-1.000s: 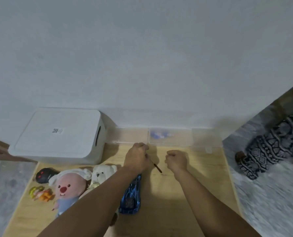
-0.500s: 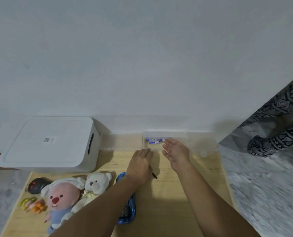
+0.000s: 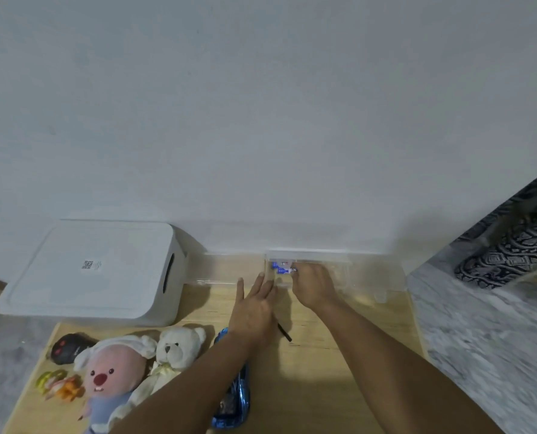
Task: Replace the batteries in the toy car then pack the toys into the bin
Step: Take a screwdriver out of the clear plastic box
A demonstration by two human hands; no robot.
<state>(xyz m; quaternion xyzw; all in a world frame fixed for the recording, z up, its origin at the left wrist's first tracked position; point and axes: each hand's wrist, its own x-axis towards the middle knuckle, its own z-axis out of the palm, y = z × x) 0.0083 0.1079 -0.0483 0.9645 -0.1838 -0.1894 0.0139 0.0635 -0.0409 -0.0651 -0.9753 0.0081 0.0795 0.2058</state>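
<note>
We reach w/ right hand [image 3: 312, 285] into clear box [image 3: 339, 267] by batteries [image 3: 283, 267]; grip unclear. Left hand [image 3: 254, 305] spread flat. Car [image 3: 234, 399] upside down on table [image 3: 317, 386], bin [image 3: 91, 274] shut.

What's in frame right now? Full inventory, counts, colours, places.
storage bin: 1, white, lid on, back left of the table against the wall
clear plastic box: 1, transparent, back centre against the wall
batteries: count unclear, blue, inside the clear plastic box
toy car: 1, shiny blue, front centre, partly under the left forearm
thin black tool: 1, black, on the table between the hands
white teddy bear: 1, front left
pink plush: 1, pink face, white hat, front left
black toy: 1, black with red marks, left edge
small toy: 1, yellow-orange, front left edge
table: 1, light wood
left hand: open, flat
right hand: reaching into the clear plastic box
</note>
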